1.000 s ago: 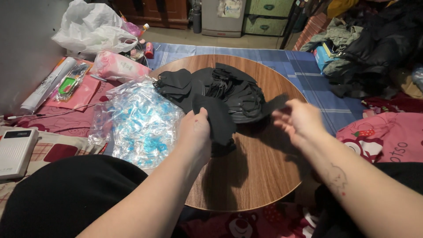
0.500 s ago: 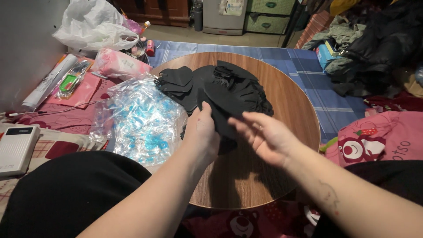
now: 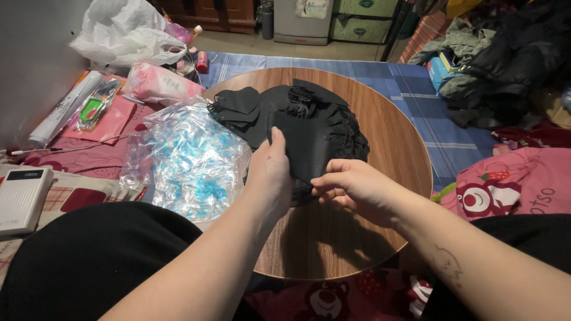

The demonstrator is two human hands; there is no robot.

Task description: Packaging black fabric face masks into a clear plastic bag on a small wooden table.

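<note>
Left hand (image 3: 270, 172) lies flat, fingers together, pressing on the near edge of a black face mask (image 3: 309, 151); right hand (image 3: 351, 187) pinches that mask's lower edge between thumb and curled fingers. The mask is matte black, thin and soft, its edge lifted slightly. It tops a loose pile of black masks (image 3: 285, 113) with tangled ear loops, sitting on the round wooden table (image 3: 380, 137). Just left, a crinkled clear plastic bag (image 3: 190, 157) with blue print overlaps the table rim.
</note>
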